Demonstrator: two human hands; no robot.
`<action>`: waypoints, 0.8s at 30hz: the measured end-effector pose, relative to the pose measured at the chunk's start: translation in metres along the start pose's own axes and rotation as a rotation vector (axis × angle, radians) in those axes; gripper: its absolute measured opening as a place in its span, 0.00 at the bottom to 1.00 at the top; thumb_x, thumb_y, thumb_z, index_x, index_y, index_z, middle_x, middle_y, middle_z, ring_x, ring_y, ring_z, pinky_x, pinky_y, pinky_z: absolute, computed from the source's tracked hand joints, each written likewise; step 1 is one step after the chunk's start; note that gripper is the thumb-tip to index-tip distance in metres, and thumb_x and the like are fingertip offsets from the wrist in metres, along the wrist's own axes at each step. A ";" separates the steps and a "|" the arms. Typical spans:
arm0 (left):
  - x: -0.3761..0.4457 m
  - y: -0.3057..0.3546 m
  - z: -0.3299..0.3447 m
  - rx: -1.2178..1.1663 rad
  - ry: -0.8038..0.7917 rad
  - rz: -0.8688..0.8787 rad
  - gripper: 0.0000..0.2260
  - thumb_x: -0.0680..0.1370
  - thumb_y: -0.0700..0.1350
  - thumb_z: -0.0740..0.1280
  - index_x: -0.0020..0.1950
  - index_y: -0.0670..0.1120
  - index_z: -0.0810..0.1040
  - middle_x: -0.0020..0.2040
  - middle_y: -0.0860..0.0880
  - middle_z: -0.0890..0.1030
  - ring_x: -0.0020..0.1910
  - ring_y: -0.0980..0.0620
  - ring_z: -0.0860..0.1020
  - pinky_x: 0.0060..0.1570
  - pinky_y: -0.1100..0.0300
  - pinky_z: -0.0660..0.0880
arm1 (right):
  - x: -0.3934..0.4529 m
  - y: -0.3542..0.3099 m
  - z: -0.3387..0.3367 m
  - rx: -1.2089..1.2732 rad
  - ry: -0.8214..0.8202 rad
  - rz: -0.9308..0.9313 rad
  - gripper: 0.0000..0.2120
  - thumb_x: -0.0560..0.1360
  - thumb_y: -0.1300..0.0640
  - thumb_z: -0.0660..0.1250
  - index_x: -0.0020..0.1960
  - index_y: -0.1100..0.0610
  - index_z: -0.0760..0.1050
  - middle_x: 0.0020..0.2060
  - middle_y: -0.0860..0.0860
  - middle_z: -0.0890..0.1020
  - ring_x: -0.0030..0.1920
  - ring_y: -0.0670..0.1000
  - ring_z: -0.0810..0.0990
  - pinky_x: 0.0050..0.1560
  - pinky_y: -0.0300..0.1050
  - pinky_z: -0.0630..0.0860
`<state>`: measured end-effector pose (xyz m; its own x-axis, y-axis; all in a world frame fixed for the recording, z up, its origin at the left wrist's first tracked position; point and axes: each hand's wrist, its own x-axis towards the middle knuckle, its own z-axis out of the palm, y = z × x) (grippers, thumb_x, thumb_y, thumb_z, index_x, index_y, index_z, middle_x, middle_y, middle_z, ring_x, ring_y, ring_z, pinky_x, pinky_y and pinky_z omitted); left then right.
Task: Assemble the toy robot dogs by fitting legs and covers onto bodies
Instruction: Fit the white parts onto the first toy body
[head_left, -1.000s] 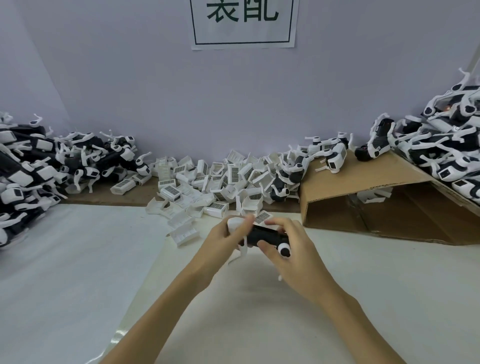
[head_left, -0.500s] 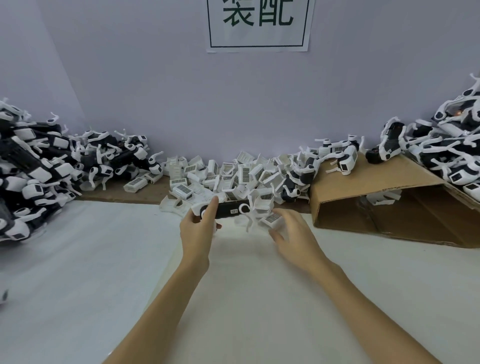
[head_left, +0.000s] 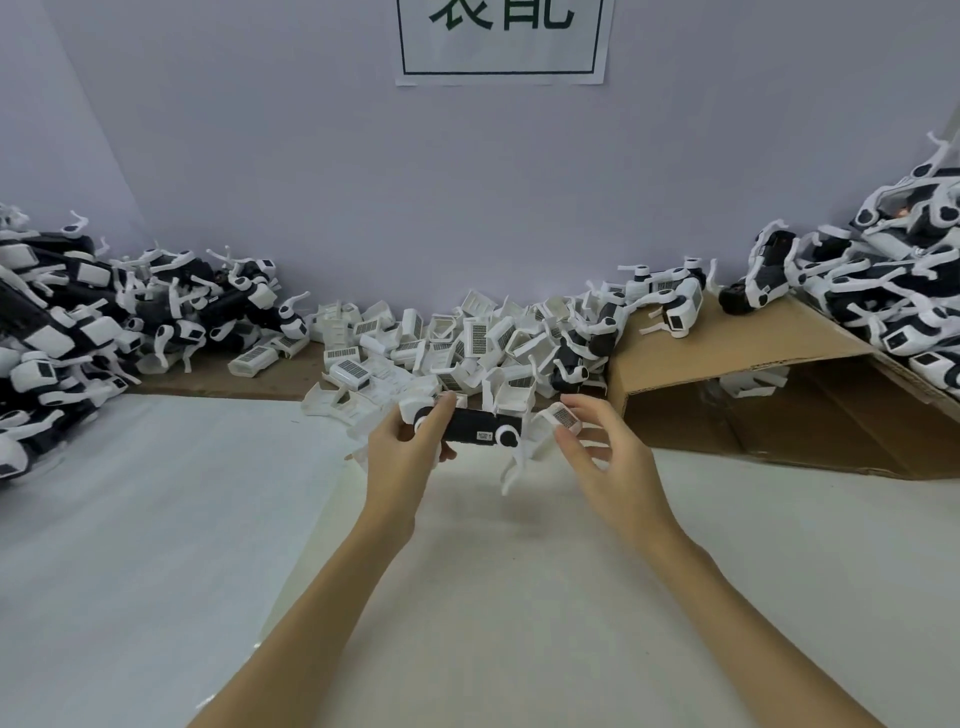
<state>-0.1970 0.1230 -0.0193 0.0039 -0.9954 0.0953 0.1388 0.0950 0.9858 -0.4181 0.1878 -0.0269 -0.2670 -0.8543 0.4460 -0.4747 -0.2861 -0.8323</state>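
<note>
Hands are raised above a white work surface (head_left: 156, 519), just in front of a heap of loose parts. A black toy dog body (head_left: 470, 425) is gripped by the left hand (head_left: 405, 452), the fingers and thumb being curled round its left end, so that the body is held level and stretches toward the right hand. A white leg (head_left: 519, 462) is seen hanging from the body's right end, between the two hands. A small white cover (head_left: 561, 418) with a dark grille is pinched at the fingertips (head_left: 563, 444) of the right hand (head_left: 608, 462), just beside the body's right end; whether cover and body touch cannot be told.

Directly beyond the hands a pile of white covers (head_left: 441, 338) is spread against the wall. To the left of the left hand a heap of black-and-white dogs (head_left: 78, 322) is stacked. To the right of the right hand a folded cardboard sheet (head_left: 737, 353) is propped as a ramp, with more dogs (head_left: 893, 291) lying on it. A printed sign (head_left: 501, 41) is fixed to the wall above.
</note>
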 end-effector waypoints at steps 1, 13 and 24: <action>-0.002 0.000 0.001 0.031 -0.035 0.001 0.14 0.72 0.65 0.75 0.40 0.55 0.82 0.35 0.48 0.82 0.35 0.53 0.81 0.43 0.62 0.76 | -0.005 -0.003 -0.003 0.080 -0.005 0.014 0.16 0.81 0.47 0.68 0.69 0.43 0.77 0.58 0.42 0.83 0.58 0.46 0.83 0.59 0.43 0.81; -0.031 0.003 0.025 0.094 -0.293 0.065 0.24 0.74 0.70 0.67 0.49 0.49 0.84 0.40 0.39 0.84 0.36 0.50 0.80 0.43 0.60 0.70 | -0.004 -0.026 -0.025 0.802 -0.098 0.421 0.31 0.70 0.24 0.68 0.57 0.47 0.85 0.37 0.48 0.71 0.34 0.46 0.69 0.32 0.38 0.69; -0.049 -0.004 0.040 0.246 -0.191 0.232 0.27 0.76 0.71 0.56 0.50 0.48 0.80 0.28 0.50 0.73 0.32 0.49 0.74 0.33 0.61 0.72 | -0.023 -0.035 -0.017 0.194 -0.185 0.121 0.19 0.81 0.35 0.57 0.63 0.44 0.75 0.50 0.41 0.82 0.53 0.43 0.82 0.52 0.35 0.75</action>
<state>-0.2371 0.1719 -0.0225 -0.1804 -0.9298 0.3209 -0.0857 0.3399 0.9365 -0.4100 0.2249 -0.0025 -0.1461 -0.9467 0.2871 -0.2751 -0.2399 -0.9310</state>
